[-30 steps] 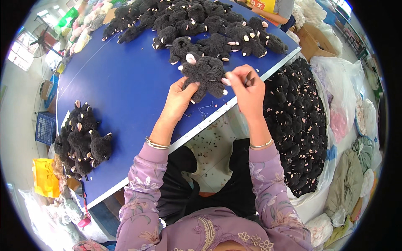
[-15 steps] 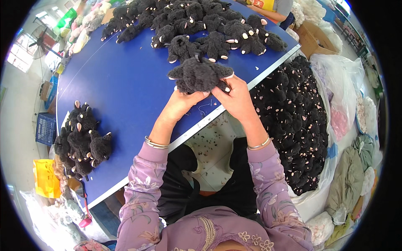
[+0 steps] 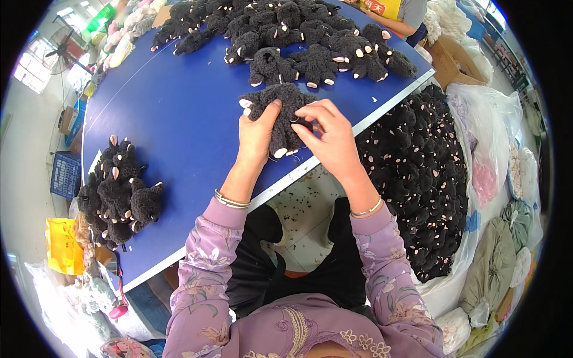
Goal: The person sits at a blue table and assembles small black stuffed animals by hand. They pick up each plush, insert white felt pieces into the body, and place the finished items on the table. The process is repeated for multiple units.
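Note:
A fuzzy black plush toy [image 3: 284,133] with pale pink ears and feet hangs just above the blue table near its front edge. My left hand [image 3: 255,136] is wrapped round its left side, thumb pressed into the fur. At its right side, my right hand [image 3: 333,138] is bent in a pinch, fingertips against the fur. Whatever lies between those fingertips is too small to make out. A thin dark loop stands up from the toy's top. Beyond it, a heap of similar plush toys [image 3: 271,36] covers the far part of the table.
A smaller pile of black plush toys [image 3: 116,197] lies on the left of the blue table [image 3: 191,131]. To the right, a large bag [image 3: 418,179] brims with more. Another person's arm [image 3: 391,22] shows at the far edge. A yellow bag [image 3: 63,246] stands lower left.
The toy has been turned from lying sideways to hanging with its feet toward me. My left hand has shifted onto its side; my right hand has let go of its end and now pinches at its side.

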The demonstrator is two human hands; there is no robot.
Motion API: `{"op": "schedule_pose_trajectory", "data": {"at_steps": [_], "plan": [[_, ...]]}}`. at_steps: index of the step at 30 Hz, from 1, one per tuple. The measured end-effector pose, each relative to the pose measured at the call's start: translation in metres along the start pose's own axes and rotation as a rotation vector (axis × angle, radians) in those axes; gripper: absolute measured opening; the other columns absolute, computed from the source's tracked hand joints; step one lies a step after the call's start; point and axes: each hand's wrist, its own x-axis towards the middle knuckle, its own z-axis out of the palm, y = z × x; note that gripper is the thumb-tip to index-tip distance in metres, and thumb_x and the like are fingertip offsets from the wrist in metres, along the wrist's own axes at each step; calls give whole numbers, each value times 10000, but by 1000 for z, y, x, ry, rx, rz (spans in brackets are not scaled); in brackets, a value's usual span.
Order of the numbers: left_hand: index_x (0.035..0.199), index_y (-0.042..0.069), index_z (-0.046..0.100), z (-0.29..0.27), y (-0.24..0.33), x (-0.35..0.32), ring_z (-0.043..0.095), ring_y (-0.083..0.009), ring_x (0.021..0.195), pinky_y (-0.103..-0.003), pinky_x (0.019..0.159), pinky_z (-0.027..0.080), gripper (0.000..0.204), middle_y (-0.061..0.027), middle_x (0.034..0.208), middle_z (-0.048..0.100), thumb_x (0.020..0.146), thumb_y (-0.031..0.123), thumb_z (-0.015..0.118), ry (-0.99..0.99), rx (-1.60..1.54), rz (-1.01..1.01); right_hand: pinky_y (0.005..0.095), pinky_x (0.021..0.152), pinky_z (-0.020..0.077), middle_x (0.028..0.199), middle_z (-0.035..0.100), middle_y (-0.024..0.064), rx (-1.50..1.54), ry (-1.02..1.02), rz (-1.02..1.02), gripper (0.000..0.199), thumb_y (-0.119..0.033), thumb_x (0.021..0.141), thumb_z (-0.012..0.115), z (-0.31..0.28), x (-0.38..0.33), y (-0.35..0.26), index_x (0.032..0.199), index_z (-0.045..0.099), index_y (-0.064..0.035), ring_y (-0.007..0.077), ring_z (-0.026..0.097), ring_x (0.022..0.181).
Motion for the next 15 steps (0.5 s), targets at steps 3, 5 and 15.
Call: {"op": "schedule_pose_trajectory", "data": {"at_steps": [3, 5, 15], "plan": [[1010, -30, 648, -1, -2, 0, 639, -136, 782, -270, 690, 521, 197, -73, 925, 673, 872, 109, 626, 10, 28, -17, 287, 643, 504, 847, 592, 52, -44, -53, 91, 114, -68, 791, 697, 3, -4, 3, 862, 630, -9, 167, 626, 708], [995, -28, 655, -3, -6, 1, 636, -126, 769, -263, 682, 516, 193, -63, 903, 675, 871, 118, 633, 28, 126, 7, 267, 617, 471, 783, 567, 36, -20, -72, 114, 88, -72, 818, 670, 4, -3, 3, 811, 617, -2, 129, 586, 683], [1012, -53, 645, 0, -5, 4, 636, -123, 781, -263, 695, 509, 243, -68, 913, 677, 882, 152, 628, 135, 125, 81, 236, 570, 391, 703, 520, -2, 614, -70, 551, 216, -196, 951, 497, -25, 5, -2, 839, 567, -25, 60, 452, 637]]}}
